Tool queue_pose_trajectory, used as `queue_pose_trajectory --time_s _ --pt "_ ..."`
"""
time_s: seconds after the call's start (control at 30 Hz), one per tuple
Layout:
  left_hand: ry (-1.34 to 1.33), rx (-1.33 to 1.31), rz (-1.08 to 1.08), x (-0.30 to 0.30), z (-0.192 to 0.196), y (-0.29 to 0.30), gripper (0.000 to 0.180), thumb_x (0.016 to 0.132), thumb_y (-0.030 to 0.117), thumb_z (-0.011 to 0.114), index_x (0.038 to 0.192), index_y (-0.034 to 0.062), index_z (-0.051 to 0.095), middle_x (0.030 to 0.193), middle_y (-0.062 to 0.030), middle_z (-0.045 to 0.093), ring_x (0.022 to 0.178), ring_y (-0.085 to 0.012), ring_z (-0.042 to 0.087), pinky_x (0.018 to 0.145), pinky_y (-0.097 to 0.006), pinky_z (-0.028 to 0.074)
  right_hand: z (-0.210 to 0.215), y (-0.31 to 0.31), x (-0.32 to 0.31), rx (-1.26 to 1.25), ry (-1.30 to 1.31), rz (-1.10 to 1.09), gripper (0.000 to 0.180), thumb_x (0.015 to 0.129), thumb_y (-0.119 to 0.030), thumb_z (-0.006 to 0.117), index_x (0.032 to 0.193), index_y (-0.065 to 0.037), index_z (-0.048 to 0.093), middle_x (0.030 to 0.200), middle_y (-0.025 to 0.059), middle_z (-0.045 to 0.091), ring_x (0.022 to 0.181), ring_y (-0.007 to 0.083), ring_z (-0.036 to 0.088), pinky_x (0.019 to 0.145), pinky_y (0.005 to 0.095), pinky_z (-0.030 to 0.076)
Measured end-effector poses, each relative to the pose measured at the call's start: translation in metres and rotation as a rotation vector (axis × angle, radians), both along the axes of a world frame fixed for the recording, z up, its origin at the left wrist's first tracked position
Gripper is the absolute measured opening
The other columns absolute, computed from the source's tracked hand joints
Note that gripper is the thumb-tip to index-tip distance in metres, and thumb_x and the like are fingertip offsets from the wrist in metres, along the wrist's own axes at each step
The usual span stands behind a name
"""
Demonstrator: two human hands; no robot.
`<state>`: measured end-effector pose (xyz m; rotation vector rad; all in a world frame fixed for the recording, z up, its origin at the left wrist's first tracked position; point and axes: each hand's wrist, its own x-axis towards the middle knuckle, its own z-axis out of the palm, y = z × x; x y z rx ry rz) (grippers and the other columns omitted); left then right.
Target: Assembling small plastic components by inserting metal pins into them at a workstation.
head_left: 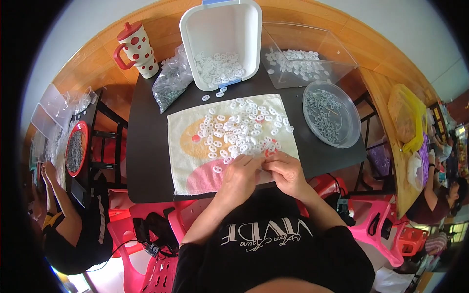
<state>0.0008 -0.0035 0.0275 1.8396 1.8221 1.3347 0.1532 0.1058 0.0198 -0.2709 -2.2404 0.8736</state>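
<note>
Both hands meet at the near edge of a pile of small white oval plastic pieces with two holes each (239, 132). The pile lies on a cream towel (178, 171) with orange and pink patches. My left hand (239, 179) is closed, its fingertips pressed together beside the pieces. Close to it, my right hand (286, 172) is closed in a pinch, thumb against fingers. Whatever sits between the fingertips is too small and covered to make out. One white piece (217, 169) lies apart on the towel, left of my left hand.
Behind the towel stand a white bin (220, 29) holding white pieces, a bag of grey parts (171, 80), a spotted tumbler (139, 51) and a clear box (288, 80). A round tub of grey parts (325, 115) stands right. Other people sit at both sides.
</note>
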Motion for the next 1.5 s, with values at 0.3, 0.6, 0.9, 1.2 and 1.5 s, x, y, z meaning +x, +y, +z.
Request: queue_pose_trajectory --time_s 0.3,0.6,0.9,1.2,1.5 --pt "-0.259 -0.038 -0.033 -0.005 0.004 0.002 0.041 0.075 -0.011 0.069 0.113 0.0008 0.07 0.081 -0.0098 0.064 0.069 -0.0185 0.064 0.061 -0.029 0.05 0.008 0.002 -0.001 -0.226 0.041 0.025 0.016 0.082 0.015 0.062 0.091 0.003 0.066 0.086 0.0127 0.066 0.076 0.0239 0.066 0.067 0.0308 0.051" --pt "-0.301 -0.061 -0.021 -0.003 -0.002 0.0 0.038 0.075 -0.014 0.068 0.111 0.0 0.071 0.082 -0.0094 0.064 0.067 -0.0168 0.064 0.059 -0.028 0.051 0.006 0.006 0.002 -0.227 0.02 0.041 0.016 0.083 0.014 0.063 0.093 0.003 0.066 0.086 0.0127 0.067 0.076 0.0226 0.067 0.069 0.0298 0.052" --pt "-0.704 -0.149 -0.123 -0.001 0.002 -0.005 0.03 0.082 -0.014 0.066 0.109 -0.0025 0.07 0.083 -0.0008 0.061 0.075 -0.006 0.058 0.063 -0.022 0.049 0.016 0.007 0.007 -0.412 0.014 0.145 0.017 0.083 0.017 0.062 0.095 0.007 0.068 0.089 0.0128 0.069 0.077 0.0181 0.065 0.066 0.0271 0.051" --pt "-0.342 -0.083 -0.034 0.001 -0.005 0.001 0.027 0.077 -0.011 0.07 0.104 -0.0042 0.069 0.081 -0.0071 0.065 0.068 -0.0147 0.061 0.061 -0.028 0.049 0.005 0.011 0.005 -0.295 -0.01 0.132 0.019 0.081 0.016 0.061 0.094 0.003 0.065 0.087 0.012 0.064 0.078 0.023 0.064 0.069 0.0305 0.05" --pt "0.046 0.018 0.073 0.011 -0.013 0.002 0.03 0.071 -0.008 0.069 0.101 -0.0012 0.069 0.082 -0.0142 0.063 0.078 -0.0346 0.063 0.068 -0.042 0.051 -0.001 0.007 0.004 -0.047 -0.049 0.05 0.03 0.069 0.022 0.054 0.088 0.004 0.067 0.094 0.0126 0.065 0.083 0.0266 0.066 0.064 0.0323 0.056"
